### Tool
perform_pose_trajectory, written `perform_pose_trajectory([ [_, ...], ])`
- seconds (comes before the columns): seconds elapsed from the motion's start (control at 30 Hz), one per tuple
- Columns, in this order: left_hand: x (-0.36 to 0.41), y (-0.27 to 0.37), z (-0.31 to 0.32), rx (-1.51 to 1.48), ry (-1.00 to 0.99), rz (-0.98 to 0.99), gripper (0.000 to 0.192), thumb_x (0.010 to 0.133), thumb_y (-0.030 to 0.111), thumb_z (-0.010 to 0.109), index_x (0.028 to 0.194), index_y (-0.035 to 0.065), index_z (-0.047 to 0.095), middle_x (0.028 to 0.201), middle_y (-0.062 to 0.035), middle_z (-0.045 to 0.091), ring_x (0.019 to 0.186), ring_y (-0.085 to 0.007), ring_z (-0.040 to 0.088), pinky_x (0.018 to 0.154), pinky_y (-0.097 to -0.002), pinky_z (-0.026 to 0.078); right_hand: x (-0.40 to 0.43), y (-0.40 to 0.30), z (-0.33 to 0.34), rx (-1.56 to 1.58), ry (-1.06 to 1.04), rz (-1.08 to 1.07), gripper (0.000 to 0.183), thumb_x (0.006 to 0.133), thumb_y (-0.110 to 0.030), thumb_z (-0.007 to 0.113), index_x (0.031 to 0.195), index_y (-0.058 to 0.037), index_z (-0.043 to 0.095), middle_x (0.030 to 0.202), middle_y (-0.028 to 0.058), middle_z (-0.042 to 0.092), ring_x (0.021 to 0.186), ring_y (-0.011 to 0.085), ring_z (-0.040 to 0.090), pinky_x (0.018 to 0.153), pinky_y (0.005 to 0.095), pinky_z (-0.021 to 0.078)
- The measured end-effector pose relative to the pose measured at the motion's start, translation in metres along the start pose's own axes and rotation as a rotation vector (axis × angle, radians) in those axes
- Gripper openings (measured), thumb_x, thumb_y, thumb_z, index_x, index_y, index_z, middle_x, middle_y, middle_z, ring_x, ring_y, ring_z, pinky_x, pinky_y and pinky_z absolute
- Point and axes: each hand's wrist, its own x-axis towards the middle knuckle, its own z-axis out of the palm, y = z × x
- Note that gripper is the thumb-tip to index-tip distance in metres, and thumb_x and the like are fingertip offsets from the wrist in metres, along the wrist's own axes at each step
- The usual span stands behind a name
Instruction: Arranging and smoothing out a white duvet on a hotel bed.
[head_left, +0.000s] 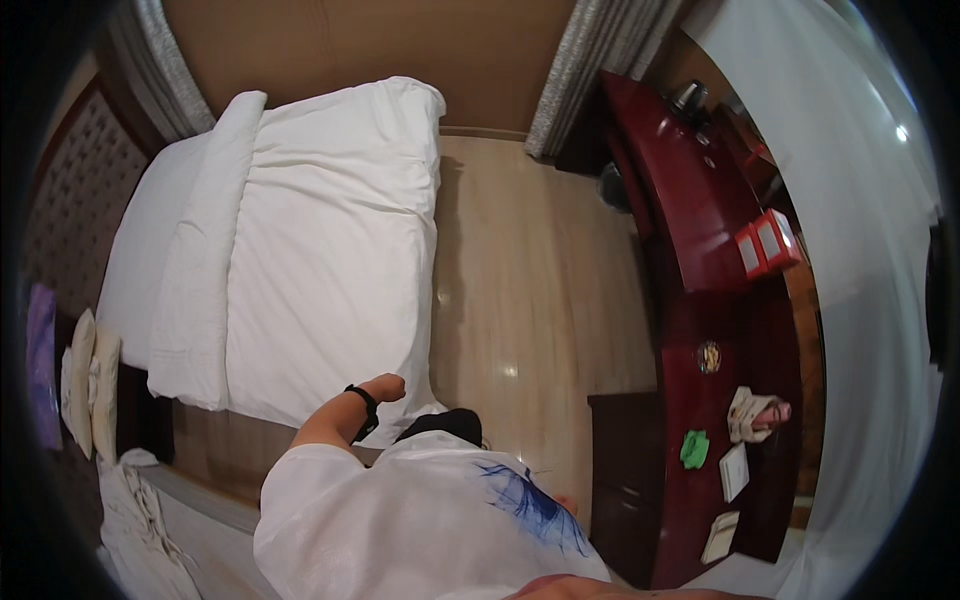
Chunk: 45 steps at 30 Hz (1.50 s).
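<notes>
My left hand (388, 388) is curled into a fist over the front corner of the bed, and no cloth shows in it. A black band or watch (364, 413) circles that wrist. Below and around the hand spreads a white duvet (322, 270), wrinkled across its far half, with a folded-back band (201, 292) near the headboard end. At the right side of my white shirt (420, 525) a small patch of skin shows, perhaps part of my right hand (568, 504); the shirt hides the rest, so its state cannot be told.
A dark red desk (697, 240) runs along the right, bearing red boxes (769, 244), a kettle (690, 97), a green cloth (694, 448) and a glass dish (709, 358). Pillows (94, 390) are stacked at left, above another bed's rumpled white linen (139, 525). Wooden floor (525, 277) lies between.
</notes>
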Motion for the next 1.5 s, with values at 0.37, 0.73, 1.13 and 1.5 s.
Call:
perform_pose_trajectory([
  [0.37, 0.025, -0.021, 0.019, -0.327, -0.011, -0.378, 0.030, 0.073, 0.024, 0.049, 0.086, 0.0023, 0.065, 0.093, -0.0200, 0.061, 0.089, -0.0339, 0.058, 0.080, -0.0404, 0.046, 0.244, -0.215, -0.037, -0.064, -0.161, -0.142, 0.016, 0.075, -0.009, 0.052, 0.086, -0.0023, 0.063, 0.068, 0.0085, 0.062, 0.058, 0.0162, 0.059, 0.054, 0.0286, 0.0472],
  [0.73, 0.201, -0.072, -0.203, -0.558, 0.482, -0.332, 0.025, 0.072, 0.023, 0.049, 0.079, 0.0020, 0.062, 0.082, -0.0198, 0.061, 0.079, -0.0359, 0.058, 0.072, -0.0430, 0.046, 0.378, -0.438, -0.037, -0.195, -0.396, -0.344, 0.015, 0.081, -0.015, 0.052, 0.085, -0.0026, 0.058, 0.059, 0.0076, 0.056, 0.049, 0.0173, 0.055, 0.042, 0.0292, 0.0445],
  [1.13, 0.321, -0.125, -0.361, -0.712, 0.428, -0.532, 0.025, 0.074, 0.023, 0.051, 0.085, 0.0021, 0.060, 0.087, -0.0197, 0.061, 0.082, -0.0356, 0.058, 0.073, -0.0426, 0.046, 0.608, -0.656, -0.061, -0.496, -0.433, -0.230, 0.016, 0.080, -0.015, 0.050, 0.071, -0.0033, 0.056, 0.059, 0.0091, 0.055, 0.049, 0.0191, 0.054, 0.043, 0.0328, 0.0413],
  [1.5, 0.372, -0.164, -0.455, -0.990, 0.565, -0.752, 0.024, 0.077, 0.022, 0.048, 0.083, 0.0033, 0.062, 0.084, -0.0183, 0.062, 0.081, -0.0352, 0.058, 0.074, -0.0410, 0.046, 0.740, -1.056, 0.124, -0.620, -0.429, -0.741, 0.019, 0.083, -0.016, 0.052, 0.074, 0.0007, 0.055, 0.059, 0.0092, 0.057, 0.048, 0.0172, 0.056, 0.043, 0.0296, 0.0434],
])
